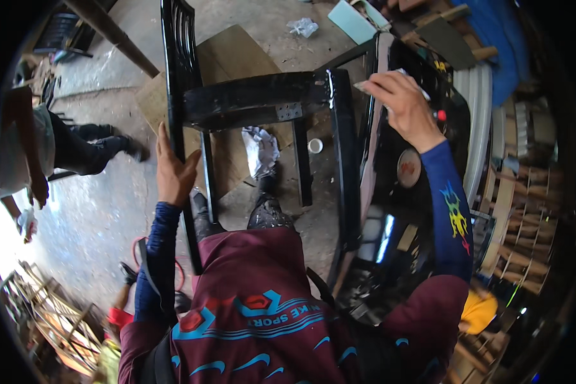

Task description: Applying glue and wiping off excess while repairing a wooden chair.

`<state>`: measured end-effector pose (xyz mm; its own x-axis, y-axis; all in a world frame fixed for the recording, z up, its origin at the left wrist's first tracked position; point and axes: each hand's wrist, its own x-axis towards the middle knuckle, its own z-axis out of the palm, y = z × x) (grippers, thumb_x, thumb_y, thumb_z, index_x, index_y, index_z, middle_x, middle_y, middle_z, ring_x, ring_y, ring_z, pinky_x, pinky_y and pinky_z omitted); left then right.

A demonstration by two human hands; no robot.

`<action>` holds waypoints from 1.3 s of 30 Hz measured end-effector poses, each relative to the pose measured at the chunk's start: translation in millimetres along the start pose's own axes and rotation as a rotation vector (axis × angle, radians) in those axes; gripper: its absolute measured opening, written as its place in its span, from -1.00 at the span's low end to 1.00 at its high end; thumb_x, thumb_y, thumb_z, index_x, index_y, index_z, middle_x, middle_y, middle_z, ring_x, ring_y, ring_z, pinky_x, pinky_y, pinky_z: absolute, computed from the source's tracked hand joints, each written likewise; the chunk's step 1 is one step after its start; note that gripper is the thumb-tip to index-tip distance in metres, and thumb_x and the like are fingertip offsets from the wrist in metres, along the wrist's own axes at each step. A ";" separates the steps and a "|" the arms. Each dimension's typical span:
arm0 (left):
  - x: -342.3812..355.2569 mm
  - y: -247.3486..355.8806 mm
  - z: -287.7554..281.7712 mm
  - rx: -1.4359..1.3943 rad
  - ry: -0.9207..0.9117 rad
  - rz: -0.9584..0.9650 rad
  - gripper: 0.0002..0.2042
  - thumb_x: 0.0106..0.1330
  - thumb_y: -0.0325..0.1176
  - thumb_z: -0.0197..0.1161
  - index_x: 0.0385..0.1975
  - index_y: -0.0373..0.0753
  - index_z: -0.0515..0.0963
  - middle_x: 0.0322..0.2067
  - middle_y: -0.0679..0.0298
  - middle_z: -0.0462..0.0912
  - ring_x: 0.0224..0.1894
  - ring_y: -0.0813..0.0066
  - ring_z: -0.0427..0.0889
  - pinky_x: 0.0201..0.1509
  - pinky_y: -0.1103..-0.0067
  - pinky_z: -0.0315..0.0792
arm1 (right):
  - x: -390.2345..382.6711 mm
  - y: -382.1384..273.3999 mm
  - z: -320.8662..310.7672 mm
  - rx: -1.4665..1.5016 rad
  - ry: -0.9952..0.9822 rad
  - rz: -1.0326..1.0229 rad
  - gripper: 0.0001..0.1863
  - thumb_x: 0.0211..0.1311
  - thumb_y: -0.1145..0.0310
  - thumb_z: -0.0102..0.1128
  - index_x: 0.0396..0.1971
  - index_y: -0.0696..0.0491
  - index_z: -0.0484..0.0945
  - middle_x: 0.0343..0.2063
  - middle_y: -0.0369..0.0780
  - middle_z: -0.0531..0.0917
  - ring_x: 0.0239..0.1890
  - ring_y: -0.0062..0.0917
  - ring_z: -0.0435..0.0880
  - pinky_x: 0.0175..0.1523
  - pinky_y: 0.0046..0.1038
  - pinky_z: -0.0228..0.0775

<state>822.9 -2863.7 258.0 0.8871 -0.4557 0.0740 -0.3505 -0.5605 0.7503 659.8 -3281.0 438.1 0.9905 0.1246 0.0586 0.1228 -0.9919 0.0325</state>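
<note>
The glossy black wooden chair is straight ahead of you, between your 2 hands; whether it stands upright or leans, I cannot tell. Its slatted back runs lengthwise away from you along the left, and its seat rail crosses from there to the right. A streak of white paste marks the chair's right corner, and your right hand is the nearer of the 2 to it, apart from the chair and just to its right. That wrist bends inward, fingers pinched on a small, thin, pale piece pointing toward the corner; its material is unclear. Your left hand is at the chair's left post, fingers pointing away, thumb spread from them; how firmly it grips, I cannot tell. Below the chair's seat are a crumpled white paper sheet and a small round white container.
</note>
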 end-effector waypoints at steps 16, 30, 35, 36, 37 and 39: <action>-4.8 5.7 12.0 -0.041 -0.072 -0.391 -0.20 0.23 -0.51 0.25 0.49 -0.11 0.06 0.08 -0.13 0.58 0.11 0.01 0.63 0.20 0.37 0.47 | 81.4 95.9 54.2 -0.129 -0.083 -0.756 -0.62 0.18 0.44 0.19 0.00 -0.18 0.66 0.07 -0.42 0.57 0.21 -0.50 0.44 0.43 -0.03 0.13; -5.0 -6.4 15.7 -0.110 -0.056 -0.332 -0.22 0.25 -0.55 0.24 0.50 -0.13 0.07 0.06 -0.03 0.59 0.11 0.13 0.59 0.24 0.38 0.43 | 66.0 90.4 62.3 -0.067 -0.042 -0.730 -0.67 0.14 0.36 0.22 -0.07 -0.15 0.72 0.02 -0.44 0.59 0.11 -0.52 0.46 0.34 -0.08 0.19; -7.2 -4.7 11.0 -0.195 -0.043 -0.373 -0.21 0.24 -0.58 0.22 0.50 -0.11 0.08 0.05 -0.01 0.59 0.12 0.16 0.59 0.23 0.38 0.44 | 61.5 84.7 49.1 -0.035 -0.065 -0.726 -0.66 0.13 0.40 0.22 -0.07 -0.13 0.70 -0.01 -0.41 0.62 0.09 -0.49 0.48 0.32 -0.10 0.19; -4.1 -0.5 12.6 -0.164 -0.041 -0.369 -0.21 0.24 -0.58 0.22 0.50 -0.11 0.08 0.04 -0.02 0.60 0.12 0.17 0.59 0.23 0.37 0.44 | 63.5 82.5 39.9 -0.040 -0.110 -0.642 -0.65 0.14 0.44 0.20 -0.06 -0.12 0.70 -0.01 -0.39 0.62 0.08 -0.49 0.49 0.30 -0.08 0.19; -3.8 2.6 12.1 -0.134 -0.039 -0.369 -0.21 0.23 -0.59 0.21 0.50 -0.10 0.09 0.03 -0.02 0.60 0.12 0.17 0.60 0.22 0.37 0.45 | 65.7 78.7 29.1 -0.044 -0.155 -0.559 -0.64 0.14 0.47 0.18 -0.05 -0.11 0.69 -0.01 -0.37 0.62 0.08 -0.48 0.49 0.28 -0.06 0.20; -4.4 0.6 14.3 -0.116 -0.029 -0.358 -0.21 0.23 -0.58 0.21 0.50 -0.10 0.09 0.03 -0.02 0.61 0.11 0.17 0.61 0.21 0.36 0.46 | 67.8 65.8 14.9 -0.079 -0.163 -0.492 -0.63 0.13 0.54 0.16 -0.04 0.00 0.66 -0.01 -0.27 0.63 0.05 -0.40 0.55 0.20 -0.13 0.31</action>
<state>814.4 -2871.9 248.7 0.9377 -0.2655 -0.2243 0.0185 -0.6064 0.7949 736.0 -3338.2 429.4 0.8146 0.5632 -0.1387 0.5769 -0.8115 0.0928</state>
